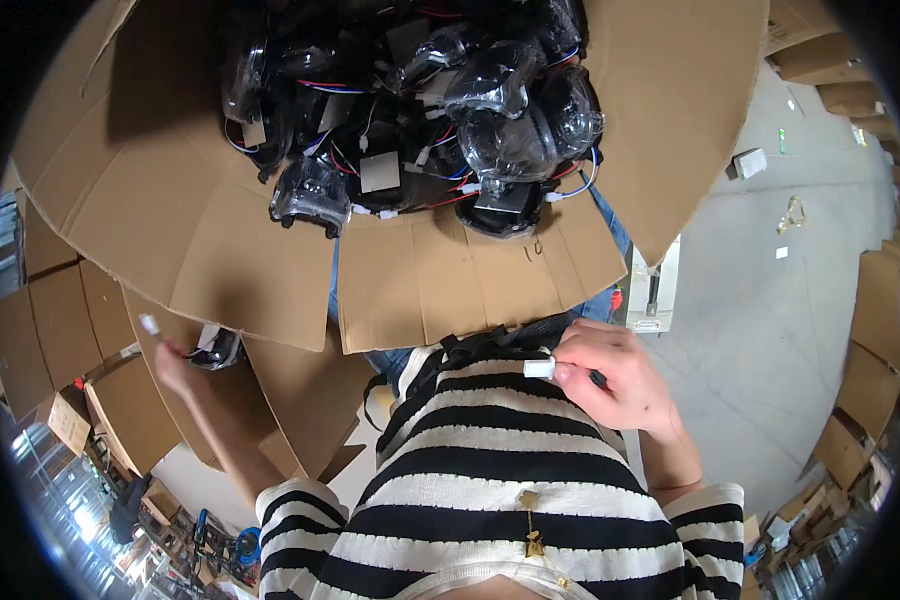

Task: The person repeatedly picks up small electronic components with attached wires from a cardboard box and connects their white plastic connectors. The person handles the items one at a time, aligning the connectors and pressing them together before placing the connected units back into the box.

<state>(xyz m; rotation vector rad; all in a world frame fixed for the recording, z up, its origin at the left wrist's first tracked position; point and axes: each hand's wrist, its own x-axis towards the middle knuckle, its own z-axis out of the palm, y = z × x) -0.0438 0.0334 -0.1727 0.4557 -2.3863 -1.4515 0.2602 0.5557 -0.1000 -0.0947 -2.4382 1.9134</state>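
In my right hand (610, 375), close to my striped shirt, the fingers are closed on a small white rectangular piece (539, 369). A black tip (598, 379) pokes out between those fingers; whether it belongs to the white piece I cannot tell. My left hand (175, 367) reaches out at the left, over an open cardboard box (280, 400). Its fingers are blurred, with a small white thing (150, 324) near their tips. Beside that hand lies a plastic-wrapped black unit (217, 349), partly hidden by a flap.
Ahead stands a large open cardboard box (450, 290), flaps spread, filled with several plastic-wrapped black lamp-like units (505, 145) with coloured wires and white connectors. More cartons (855, 400) line the right side. Small litter (792, 213) lies on the grey floor (750, 320).
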